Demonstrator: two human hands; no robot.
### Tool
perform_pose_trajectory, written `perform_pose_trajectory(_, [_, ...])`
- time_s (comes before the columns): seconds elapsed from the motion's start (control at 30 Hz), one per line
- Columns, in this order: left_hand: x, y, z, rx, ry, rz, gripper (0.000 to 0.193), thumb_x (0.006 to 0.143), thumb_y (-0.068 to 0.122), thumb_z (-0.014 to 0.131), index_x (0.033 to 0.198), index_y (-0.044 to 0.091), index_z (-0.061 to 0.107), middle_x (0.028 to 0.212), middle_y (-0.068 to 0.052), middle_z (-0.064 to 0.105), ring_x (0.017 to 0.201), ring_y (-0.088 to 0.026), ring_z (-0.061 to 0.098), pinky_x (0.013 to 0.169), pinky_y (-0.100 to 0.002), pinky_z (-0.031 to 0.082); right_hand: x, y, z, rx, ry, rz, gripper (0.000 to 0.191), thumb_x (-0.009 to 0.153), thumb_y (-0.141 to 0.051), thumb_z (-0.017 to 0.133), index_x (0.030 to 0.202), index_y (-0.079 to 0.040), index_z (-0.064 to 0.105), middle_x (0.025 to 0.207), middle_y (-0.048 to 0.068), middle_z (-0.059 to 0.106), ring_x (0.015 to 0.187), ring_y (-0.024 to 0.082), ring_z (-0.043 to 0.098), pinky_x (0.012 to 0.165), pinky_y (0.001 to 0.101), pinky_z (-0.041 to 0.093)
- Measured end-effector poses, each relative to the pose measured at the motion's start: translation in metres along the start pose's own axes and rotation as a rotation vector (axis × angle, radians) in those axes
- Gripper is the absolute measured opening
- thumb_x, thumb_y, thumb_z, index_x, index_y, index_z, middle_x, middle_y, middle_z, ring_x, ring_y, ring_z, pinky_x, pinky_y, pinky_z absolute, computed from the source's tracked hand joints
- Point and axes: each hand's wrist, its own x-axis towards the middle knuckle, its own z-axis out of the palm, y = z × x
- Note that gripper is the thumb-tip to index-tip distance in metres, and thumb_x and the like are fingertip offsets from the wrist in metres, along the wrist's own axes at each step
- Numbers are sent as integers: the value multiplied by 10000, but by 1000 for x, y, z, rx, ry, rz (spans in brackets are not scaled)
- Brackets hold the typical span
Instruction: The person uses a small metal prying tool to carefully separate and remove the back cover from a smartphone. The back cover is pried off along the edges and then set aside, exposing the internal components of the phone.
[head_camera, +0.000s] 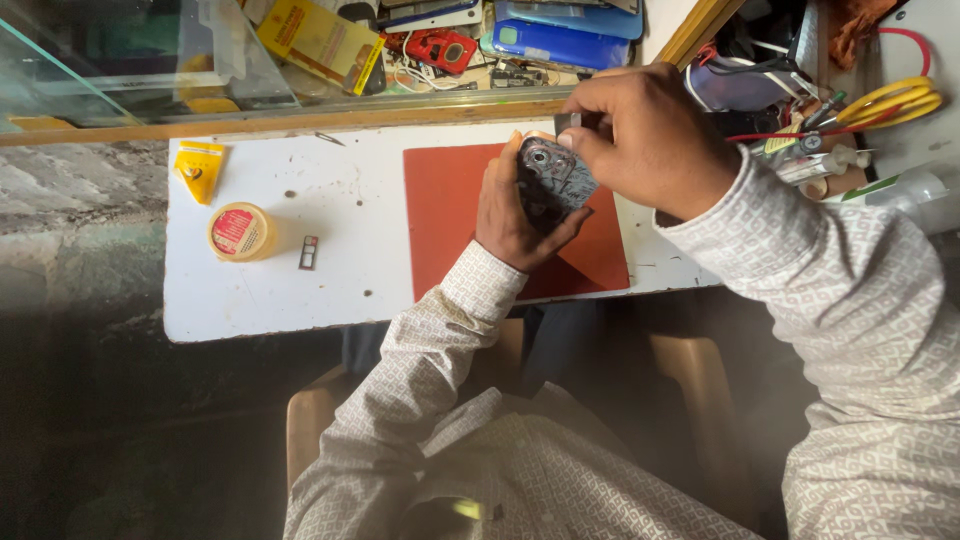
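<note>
Flanking phone (553, 180) — jar (240, 231), scissors (895, 100)

Phone (553, 180) between fingers of both hands, over mat (450, 220) on table (340, 290); round tin (240, 231) well left; scissors (890, 103) right.

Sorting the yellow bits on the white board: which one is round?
The round yellow tin, lying beside the small dark chip. The other, a flat yellow packet, is angular and sits nearer the board's far edge.

light: bright on white table (300, 280) | lower left: deep shadow | focus: slightly soft
</note>
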Motion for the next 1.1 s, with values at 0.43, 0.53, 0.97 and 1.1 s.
perform_pose_trajectory(0.43, [-1,4,-2,3,25,-31,1100,796,283,940,1553,-30,205,1245,-241,549,1086,-384,609,947,-454,532,-12,2,21,152,175,-100,86,914,29,748,990,56,717,911,155,712,793,281,701,718,354,527])
perform_pose_trajectory(0.53, [-1,3,-1,4,34,-17,1105,796,282,944,1553,-31,201,1251,-239,546,1084,-387,607,948,-455,532,-8,2,20,123,147,-143,92,910,30,750,990,58,715,925,163,710,818,300,702,730,368,532])
perform_pose_trajectory(0.97, [-4,2,-1,-17,45,-1,1086,771,262,955,1534,-19,235,1223,-229,565,1061,-375,624,925,-450,546,12,15,0,174,-126,-340,159,872,3,777,1020,46,735,969,157,737,876,271,733,768,344,568])
perform_pose_trajectory(1.1, [-5,1,-1,-21,49,5,1093,773,266,956,1534,-26,227,1215,-234,568,1047,-374,625,911,-445,542,12,16,-2,222,-180,-343,157,872,-4,790,1010,45,734,953,145,735,860,262,735,758,334,563])
